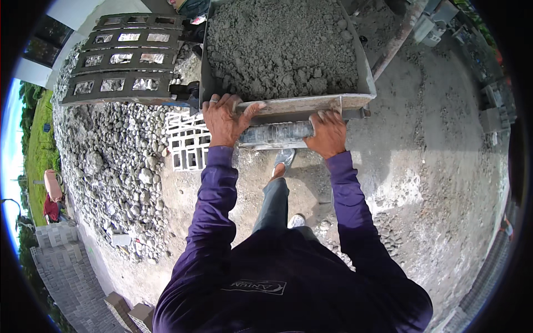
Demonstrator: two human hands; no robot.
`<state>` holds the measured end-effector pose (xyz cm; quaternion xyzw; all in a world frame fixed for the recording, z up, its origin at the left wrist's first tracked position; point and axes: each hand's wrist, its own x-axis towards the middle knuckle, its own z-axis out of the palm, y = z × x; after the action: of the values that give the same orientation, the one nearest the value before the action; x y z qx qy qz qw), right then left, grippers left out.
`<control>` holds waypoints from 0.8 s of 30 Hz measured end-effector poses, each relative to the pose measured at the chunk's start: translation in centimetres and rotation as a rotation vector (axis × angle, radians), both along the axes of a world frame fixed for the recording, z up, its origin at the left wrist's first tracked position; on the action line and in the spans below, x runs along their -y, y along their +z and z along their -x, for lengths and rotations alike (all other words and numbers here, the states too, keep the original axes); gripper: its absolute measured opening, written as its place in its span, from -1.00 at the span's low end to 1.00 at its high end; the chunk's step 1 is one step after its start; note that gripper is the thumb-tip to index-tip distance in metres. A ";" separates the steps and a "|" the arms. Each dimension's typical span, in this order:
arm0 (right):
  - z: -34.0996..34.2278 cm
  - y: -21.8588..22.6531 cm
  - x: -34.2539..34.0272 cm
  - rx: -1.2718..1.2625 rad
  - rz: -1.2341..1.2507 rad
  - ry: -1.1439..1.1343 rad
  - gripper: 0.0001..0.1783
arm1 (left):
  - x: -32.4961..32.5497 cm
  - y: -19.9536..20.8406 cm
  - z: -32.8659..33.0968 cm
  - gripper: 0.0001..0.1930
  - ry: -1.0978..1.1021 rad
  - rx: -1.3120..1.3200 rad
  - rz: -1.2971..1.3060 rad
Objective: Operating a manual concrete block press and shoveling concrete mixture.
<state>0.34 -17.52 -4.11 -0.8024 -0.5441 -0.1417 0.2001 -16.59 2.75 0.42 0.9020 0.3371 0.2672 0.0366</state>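
Note:
A metal hopper (pixel 311 104) filled with loose grey, damp-looking mix (pixel 283 47) stands before me. Its near side runs just beyond my hands. My left hand (pixel 225 117) has its fingers curled over the near left rim, with the thumb laid along the metal. Below that rim runs a thick horizontal bar (pixel 277 133), its grey wrapping worn and dusty. Around its right end my right hand (pixel 327 133) is closed, knuckles up. What lies under my palms is hidden.
Moulded hollow blocks (pixel 125 55) sit in rows at the far left, beside a gravel heap (pixel 116 172). A white slatted rack (pixel 187 141) is left of the bar. A slanted metal post (pixel 400 36) rises right of the hopper. Stacked blocks (pixel 66 266) stand lower left.

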 end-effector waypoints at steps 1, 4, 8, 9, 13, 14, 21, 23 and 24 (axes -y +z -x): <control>0.1 0.4 -0.3 0.011 -0.022 0.048 -0.59 | -1.0 -0.9 0.6 -0.33 -0.031 0.084 -0.133; -2.5 -0.3 -2.9 0.001 0.038 0.090 -0.52 | -4.4 -0.9 -1.6 -0.39 -0.094 0.130 -0.168; -8.9 1.2 -9.6 0.046 0.039 0.123 -0.52 | -11.8 0.1 -8.6 -0.43 -0.098 0.145 -0.161; -10.3 1.5 -10.7 0.034 0.061 0.128 -0.52 | -12.8 0.9 -10.2 -0.41 -0.121 0.156 -0.151; -15.8 1.1 -18.6 0.161 0.034 0.111 -0.46 | -20.2 0.2 -14.9 -0.34 -0.068 0.124 -0.105; -17.5 0.1 -20.5 0.177 0.026 0.098 -0.42 | -22.3 -0.2 -16.4 -0.30 -0.028 0.048 -0.087; -23.2 0.6 -27.2 -0.001 0.237 0.040 -0.68 | -27.5 1.2 -21.5 0.05 0.092 -0.241 0.112; -22.7 1.2 -25.9 -0.003 0.275 0.078 -0.73 | -25.1 1.8 -20.6 0.07 0.082 -0.265 0.172; -22.1 1.7 -24.7 0.017 0.254 0.064 -0.73 | -23.6 1.6 -19.4 0.06 0.077 -0.298 0.164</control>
<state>22.41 7.21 -2.46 -0.8024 -0.5846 -0.0721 0.0965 2.79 26.33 2.06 0.9121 0.3937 0.1034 0.0496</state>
